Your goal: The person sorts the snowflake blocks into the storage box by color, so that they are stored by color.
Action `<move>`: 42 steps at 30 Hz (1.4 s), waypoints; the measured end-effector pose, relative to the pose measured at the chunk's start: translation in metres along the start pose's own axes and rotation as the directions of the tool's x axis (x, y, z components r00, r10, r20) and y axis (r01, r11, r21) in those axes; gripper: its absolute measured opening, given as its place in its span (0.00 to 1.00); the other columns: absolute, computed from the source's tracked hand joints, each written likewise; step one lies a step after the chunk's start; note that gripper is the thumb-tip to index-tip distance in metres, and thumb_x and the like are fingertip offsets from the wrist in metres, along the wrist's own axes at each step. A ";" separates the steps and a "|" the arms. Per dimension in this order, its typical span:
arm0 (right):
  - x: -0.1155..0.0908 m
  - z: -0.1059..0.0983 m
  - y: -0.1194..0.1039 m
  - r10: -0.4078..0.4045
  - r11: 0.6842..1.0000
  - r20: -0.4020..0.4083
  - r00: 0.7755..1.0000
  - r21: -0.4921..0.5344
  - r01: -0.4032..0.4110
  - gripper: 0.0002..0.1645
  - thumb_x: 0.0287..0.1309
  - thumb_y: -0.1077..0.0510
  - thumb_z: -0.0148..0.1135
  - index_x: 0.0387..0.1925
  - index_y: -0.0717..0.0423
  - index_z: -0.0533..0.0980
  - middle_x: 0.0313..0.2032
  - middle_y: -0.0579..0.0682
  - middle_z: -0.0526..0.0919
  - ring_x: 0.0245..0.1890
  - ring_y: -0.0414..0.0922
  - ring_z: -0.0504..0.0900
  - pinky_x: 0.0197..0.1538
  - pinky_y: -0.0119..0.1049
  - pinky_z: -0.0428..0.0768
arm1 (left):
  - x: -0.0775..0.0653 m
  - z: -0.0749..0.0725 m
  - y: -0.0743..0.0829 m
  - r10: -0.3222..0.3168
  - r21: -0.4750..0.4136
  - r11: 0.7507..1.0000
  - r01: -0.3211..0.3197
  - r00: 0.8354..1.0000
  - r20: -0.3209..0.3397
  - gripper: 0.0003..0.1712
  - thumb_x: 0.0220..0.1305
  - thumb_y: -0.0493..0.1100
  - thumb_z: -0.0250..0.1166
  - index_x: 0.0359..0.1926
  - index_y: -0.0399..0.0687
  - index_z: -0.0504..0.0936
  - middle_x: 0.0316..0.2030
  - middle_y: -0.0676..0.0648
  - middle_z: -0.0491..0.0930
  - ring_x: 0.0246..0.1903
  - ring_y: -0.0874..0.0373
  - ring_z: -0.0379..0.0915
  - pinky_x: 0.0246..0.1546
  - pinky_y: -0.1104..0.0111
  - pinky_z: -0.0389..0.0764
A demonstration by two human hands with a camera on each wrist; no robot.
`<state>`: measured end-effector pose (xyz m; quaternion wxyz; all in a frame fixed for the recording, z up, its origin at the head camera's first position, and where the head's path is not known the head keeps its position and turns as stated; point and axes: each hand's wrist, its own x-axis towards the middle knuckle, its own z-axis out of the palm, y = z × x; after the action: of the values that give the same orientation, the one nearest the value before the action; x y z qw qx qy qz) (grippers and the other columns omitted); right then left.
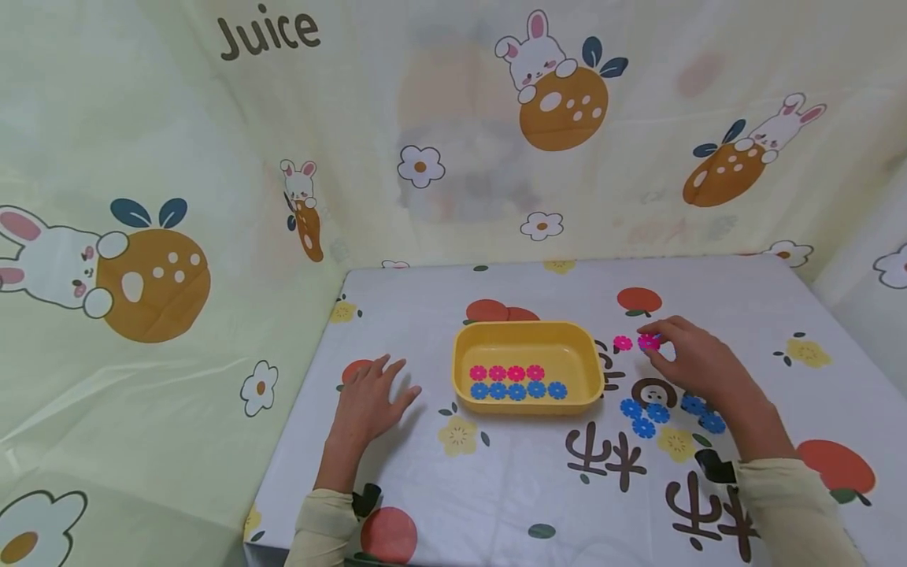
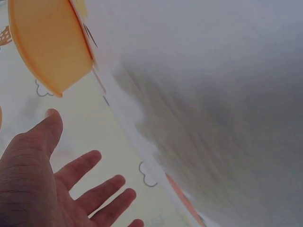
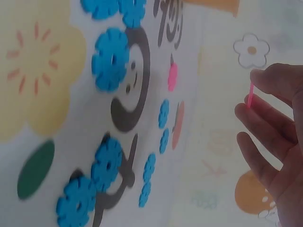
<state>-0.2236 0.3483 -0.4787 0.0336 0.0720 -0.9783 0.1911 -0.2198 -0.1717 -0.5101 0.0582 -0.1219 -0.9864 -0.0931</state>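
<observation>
Between thumb and fingertips my right hand [image 1: 690, 358] pinches a pink flower-shaped plastic disc [image 1: 648, 342]. In the right wrist view this pink disc [image 3: 250, 94] is edge-on and held above the cloth. Another pink disc [image 1: 622, 343] lies just to its left. A yellow tray [image 1: 527, 408] stands mid-table, holding a row of pink discs [image 1: 516, 373] behind a row of blue discs [image 1: 517, 390]. My left hand [image 1: 370, 402], fingers spread and holding nothing, is left of the tray. The left wrist view shows the tray's side [image 2: 52, 47] beyond the thumb.
Loose blue discs [image 1: 643, 428] lie right of the tray, and more blue discs [image 1: 712, 423] are beside my right wrist. The right wrist view shows further blue discs [image 3: 149, 166] farther back. A white printed cloth [image 1: 510, 488] covers the table; patterned curtains [image 1: 354, 118] hang behind and at the sides.
</observation>
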 end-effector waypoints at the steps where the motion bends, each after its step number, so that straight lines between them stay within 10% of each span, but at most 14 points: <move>1: 0.001 0.001 -0.002 -0.011 1.000 -0.001 1.000 -0.004 0.011 0.30 0.65 0.58 0.75 0.66 0.61 0.77 0.61 0.70 0.76 0.57 0.70 0.80 0.53 0.65 0.85 | 0.000 0.000 0.000 0.000 0.001 1.000 0.000 1.000 0.000 0.40 0.75 0.69 0.62 0.75 0.51 0.77 0.75 0.37 0.72 0.73 0.38 0.71 0.70 0.40 0.73; 42: 0.029 0.035 -0.089 -0.187 0.982 0.027 0.982 -0.003 0.187 0.25 0.66 0.55 0.75 0.61 0.57 0.83 0.58 0.61 0.83 0.54 0.61 0.86 0.50 0.55 0.89 | -0.002 0.001 0.000 -0.008 -0.008 1.000 0.008 1.000 0.009 0.39 0.74 0.68 0.63 0.75 0.51 0.77 0.75 0.37 0.73 0.73 0.39 0.70 0.72 0.40 0.71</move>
<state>-0.2401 0.2492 -0.4757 0.0388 0.1662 -0.9681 0.1833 -0.2179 -0.1722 -0.5109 0.0531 -0.1186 -0.9868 -0.0968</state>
